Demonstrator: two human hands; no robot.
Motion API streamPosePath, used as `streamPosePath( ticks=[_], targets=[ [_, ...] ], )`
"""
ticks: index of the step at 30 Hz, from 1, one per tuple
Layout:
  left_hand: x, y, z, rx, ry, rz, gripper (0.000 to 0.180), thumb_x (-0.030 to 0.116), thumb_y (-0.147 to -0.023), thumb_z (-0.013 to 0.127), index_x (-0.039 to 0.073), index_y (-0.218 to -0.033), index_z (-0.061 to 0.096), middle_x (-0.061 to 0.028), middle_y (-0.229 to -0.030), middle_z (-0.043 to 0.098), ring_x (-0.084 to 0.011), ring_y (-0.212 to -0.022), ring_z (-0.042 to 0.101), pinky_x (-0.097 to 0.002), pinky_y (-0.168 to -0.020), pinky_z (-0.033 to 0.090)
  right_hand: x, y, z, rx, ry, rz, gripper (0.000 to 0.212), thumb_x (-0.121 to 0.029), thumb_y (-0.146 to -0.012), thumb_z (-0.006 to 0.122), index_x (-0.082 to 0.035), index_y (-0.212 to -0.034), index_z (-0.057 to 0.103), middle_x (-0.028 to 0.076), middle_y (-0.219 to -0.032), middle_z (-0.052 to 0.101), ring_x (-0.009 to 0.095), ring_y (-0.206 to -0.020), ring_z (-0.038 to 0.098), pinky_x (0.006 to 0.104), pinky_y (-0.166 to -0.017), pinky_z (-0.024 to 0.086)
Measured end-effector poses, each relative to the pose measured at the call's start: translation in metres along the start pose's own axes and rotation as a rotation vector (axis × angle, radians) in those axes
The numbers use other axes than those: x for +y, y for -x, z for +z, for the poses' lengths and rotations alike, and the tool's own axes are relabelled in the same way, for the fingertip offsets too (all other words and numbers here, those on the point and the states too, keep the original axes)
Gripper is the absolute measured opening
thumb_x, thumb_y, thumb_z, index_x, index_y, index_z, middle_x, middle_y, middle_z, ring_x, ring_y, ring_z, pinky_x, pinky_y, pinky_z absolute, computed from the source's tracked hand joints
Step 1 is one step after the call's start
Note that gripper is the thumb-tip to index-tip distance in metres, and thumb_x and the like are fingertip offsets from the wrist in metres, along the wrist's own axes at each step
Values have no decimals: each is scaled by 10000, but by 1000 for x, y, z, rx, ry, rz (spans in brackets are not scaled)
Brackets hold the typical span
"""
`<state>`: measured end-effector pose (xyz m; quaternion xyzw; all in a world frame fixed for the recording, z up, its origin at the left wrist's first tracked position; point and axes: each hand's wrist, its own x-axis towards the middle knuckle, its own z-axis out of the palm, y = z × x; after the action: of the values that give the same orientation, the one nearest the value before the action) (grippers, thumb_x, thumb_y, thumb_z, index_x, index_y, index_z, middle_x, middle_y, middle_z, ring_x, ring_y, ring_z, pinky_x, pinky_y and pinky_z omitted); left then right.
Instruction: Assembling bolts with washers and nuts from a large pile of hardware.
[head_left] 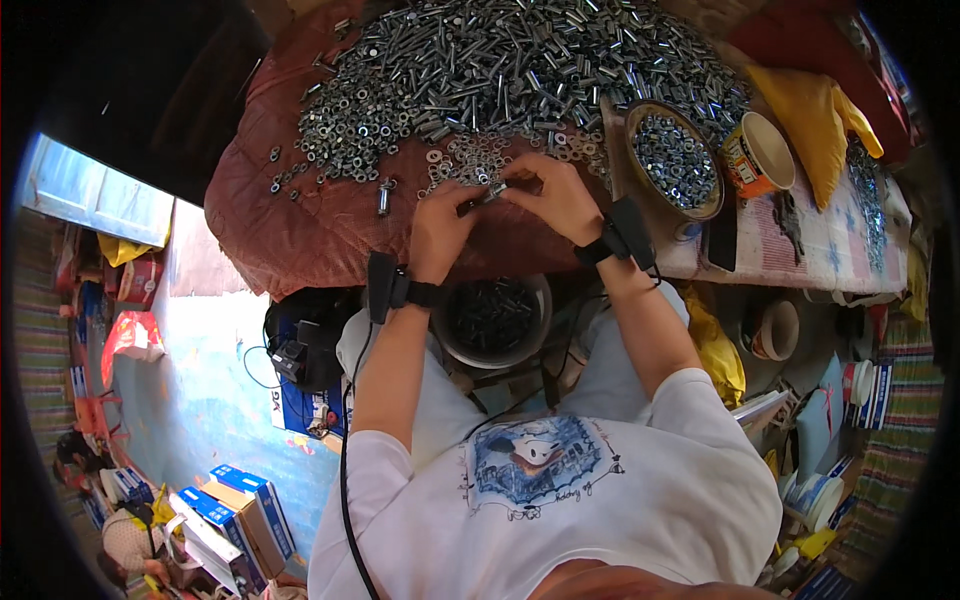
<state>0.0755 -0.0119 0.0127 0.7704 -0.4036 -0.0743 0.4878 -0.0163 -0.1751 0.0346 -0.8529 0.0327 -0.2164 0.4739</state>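
Observation:
Above the front of a dark red quilted cloth (290, 235), my left hand (440, 230) and my right hand (558, 203) meet, fingers closed on a small silvery metal bolt (491, 193). The fingers partly hide it, so its fittings cannot be made out. Just beyond my fingertips lie loose flat washers (465, 158). A heap of hex nuts (355, 125) spreads to their left, and one bolt with a nut on it (384, 197) lies apart, near my left hand. Farther back rises a large pile of metal bolts and sleeves (530, 60).
Right of my hands stand a round bowl (630, 150) of small nuts and a paper tub (760, 155). A dark phone (720, 245) lies near the table edge, a yellow bag (795, 125) behind. Below, between my knees, sits a bucket (547, 315) holding dark metal pieces.

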Motion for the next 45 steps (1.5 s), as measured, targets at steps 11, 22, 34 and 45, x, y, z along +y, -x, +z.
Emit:
streamPosePath(
  ticks=[11, 22, 34, 45],
  targets=[
    [19, 0, -1, 5, -39, 71, 259, 3, -712, 601, 37, -964, 649, -109, -825, 584, -257, -724, 586, -320, -653, 458, 0, -1, -8, -55, 238, 211, 272, -260, -864, 551, 6, -902, 596, 150, -724, 589, 270, -638, 553, 349, -595, 428],
    [4, -6, 1, 177, 103, -32, 235, 55, -687, 694, 7, -914, 658, -112, -849, 624, -215, -787, 618, -276, -698, 473, 9, -2, 0, 226, -379, 1, 278, -195, -934, 437, 21, -1072, 545, 50, -823, 639, 81, -802, 559, 240, -732, 430],
    [-7, -9, -4, 268, 88, -43, 232, 69, -681, 706, -3, -896, 655, -109, -837, 629, -188, -743, 615, -276, -671, 470, 6, -1, -10, -27, -613, 262, 371, -204, -951, 400, 38, -1233, 415, 138, -1052, 605, 150, -963, 565, 258, -832, 441],
    [-6, -8, -1, 258, 52, 22, 222, 80, -683, 709, -4, -881, 656, -115, -826, 633, -224, -752, 621, -289, -681, 474, 5, -1, 7, 169, -637, 36, 321, -190, -927, 452, 35, -1156, 471, 119, -986, 631, 148, -930, 580, 256, -821, 437]
  ],
)
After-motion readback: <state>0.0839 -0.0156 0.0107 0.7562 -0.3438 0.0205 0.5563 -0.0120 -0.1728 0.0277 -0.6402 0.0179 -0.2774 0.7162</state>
